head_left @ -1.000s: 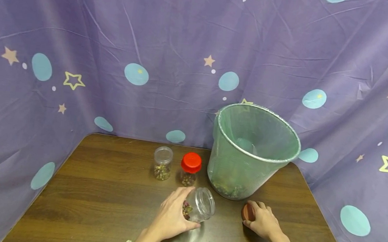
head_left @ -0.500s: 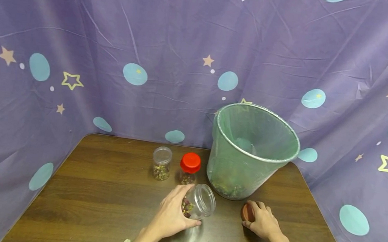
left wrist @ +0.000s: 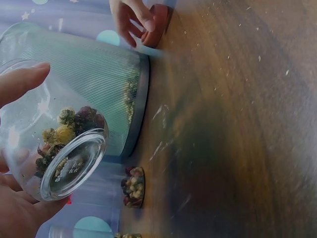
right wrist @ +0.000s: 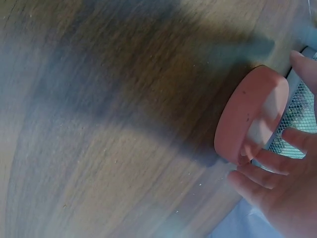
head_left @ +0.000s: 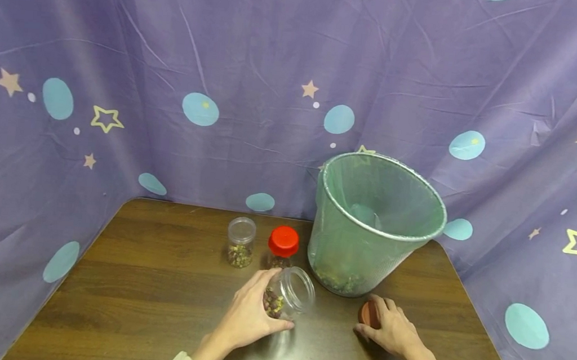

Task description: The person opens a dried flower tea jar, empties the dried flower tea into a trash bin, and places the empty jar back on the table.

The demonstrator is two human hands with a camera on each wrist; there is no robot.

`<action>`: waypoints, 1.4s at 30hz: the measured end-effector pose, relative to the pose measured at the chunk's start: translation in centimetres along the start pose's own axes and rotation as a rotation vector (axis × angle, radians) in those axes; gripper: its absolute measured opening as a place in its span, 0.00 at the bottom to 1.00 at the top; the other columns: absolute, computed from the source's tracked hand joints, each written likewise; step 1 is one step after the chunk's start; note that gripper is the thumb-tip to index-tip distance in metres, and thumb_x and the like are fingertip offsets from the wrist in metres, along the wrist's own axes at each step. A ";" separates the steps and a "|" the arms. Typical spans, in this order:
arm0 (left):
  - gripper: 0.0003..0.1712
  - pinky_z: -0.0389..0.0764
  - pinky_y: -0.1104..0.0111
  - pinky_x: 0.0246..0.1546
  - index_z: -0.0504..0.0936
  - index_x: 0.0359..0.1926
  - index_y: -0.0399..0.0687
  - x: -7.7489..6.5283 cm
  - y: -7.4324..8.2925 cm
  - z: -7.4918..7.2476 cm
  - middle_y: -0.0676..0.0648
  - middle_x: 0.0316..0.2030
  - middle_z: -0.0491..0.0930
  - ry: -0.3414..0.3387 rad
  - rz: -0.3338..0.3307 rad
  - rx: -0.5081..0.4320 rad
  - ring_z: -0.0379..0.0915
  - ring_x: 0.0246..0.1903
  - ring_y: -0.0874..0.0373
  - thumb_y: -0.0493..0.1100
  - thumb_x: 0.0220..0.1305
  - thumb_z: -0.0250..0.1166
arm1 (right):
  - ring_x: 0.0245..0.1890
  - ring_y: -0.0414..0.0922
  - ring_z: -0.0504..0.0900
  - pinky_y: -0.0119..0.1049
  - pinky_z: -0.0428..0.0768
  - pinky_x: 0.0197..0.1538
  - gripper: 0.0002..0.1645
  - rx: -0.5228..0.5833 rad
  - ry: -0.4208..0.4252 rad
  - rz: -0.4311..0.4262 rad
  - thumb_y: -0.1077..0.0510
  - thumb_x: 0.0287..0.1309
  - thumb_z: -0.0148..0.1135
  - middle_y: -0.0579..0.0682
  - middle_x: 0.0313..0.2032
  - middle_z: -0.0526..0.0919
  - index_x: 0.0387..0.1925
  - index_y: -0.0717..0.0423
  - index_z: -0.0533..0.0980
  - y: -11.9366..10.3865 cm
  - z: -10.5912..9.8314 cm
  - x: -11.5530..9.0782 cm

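My left hand (head_left: 247, 315) grips a clear jar (head_left: 280, 288), thumb on one side and fingers on the other. The jar is tilted, its uncovered mouth facing right. Dried flowers (left wrist: 64, 133), yellow and dark red, lie inside near its base in the left wrist view. On the table to the right is a round reddish-brown lid (head_left: 369, 315). My right hand (head_left: 398, 333) is spread around that lid; in the right wrist view the thumb stands apart from the lid (right wrist: 250, 114), with fingertips close to its edge.
A green-lined mesh bin (head_left: 354, 253) stands at the back right, with plant bits low inside. Left of it are a red-capped jar (head_left: 283, 240) and a clear-lidded jar (head_left: 240, 244) of dried flowers. A purple curtain (head_left: 259, 161) hangs behind the wooden table (head_left: 158, 288).
The left hand has shifted slightly left and away from me, tipping the jar so its flowers have moved inside. My right thumb has come away from the lid, which stays in place.
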State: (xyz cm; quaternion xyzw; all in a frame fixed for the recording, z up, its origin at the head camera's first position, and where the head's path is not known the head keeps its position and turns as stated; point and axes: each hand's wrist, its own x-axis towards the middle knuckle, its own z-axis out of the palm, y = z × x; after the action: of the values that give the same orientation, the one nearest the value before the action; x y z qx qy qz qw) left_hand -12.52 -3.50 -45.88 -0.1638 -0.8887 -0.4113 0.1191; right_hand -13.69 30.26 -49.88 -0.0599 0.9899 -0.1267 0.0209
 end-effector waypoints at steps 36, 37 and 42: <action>0.57 0.81 0.53 0.52 0.70 0.64 0.49 2.5 0.6 -4.1 0.50 0.56 0.77 -0.028 0.085 0.070 0.78 0.54 0.52 0.58 0.28 0.84 | 0.27 0.29 0.82 0.23 0.78 0.30 0.08 0.017 0.435 -0.611 0.54 0.50 0.74 0.36 0.30 0.86 0.33 0.43 0.82 -7.9 -10.4 -0.7; 0.57 0.81 0.54 0.52 0.70 0.64 0.49 2.7 0.7 -4.3 0.50 0.56 0.77 -0.029 0.088 0.072 0.78 0.53 0.52 0.58 0.28 0.84 | 0.26 0.29 0.80 0.22 0.76 0.29 0.08 0.016 0.446 -0.628 0.54 0.50 0.74 0.35 0.28 0.85 0.33 0.42 0.82 -8.1 -10.8 -0.7; 0.57 0.81 0.54 0.53 0.70 0.64 0.48 3.6 1.0 -5.1 0.49 0.55 0.78 -0.021 0.112 0.103 0.78 0.53 0.51 0.58 0.29 0.84 | 0.23 0.27 0.71 0.18 0.67 0.26 0.08 0.037 0.498 -0.691 0.55 0.49 0.73 0.30 0.22 0.76 0.30 0.41 0.80 -9.1 -12.6 -0.1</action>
State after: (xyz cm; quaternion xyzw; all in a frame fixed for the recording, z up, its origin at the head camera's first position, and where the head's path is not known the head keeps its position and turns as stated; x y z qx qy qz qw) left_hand -15.02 -6.12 -40.68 -0.2113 -0.8993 -0.3560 0.1410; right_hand -13.23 24.64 -35.34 -0.3553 0.8840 -0.1545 -0.2616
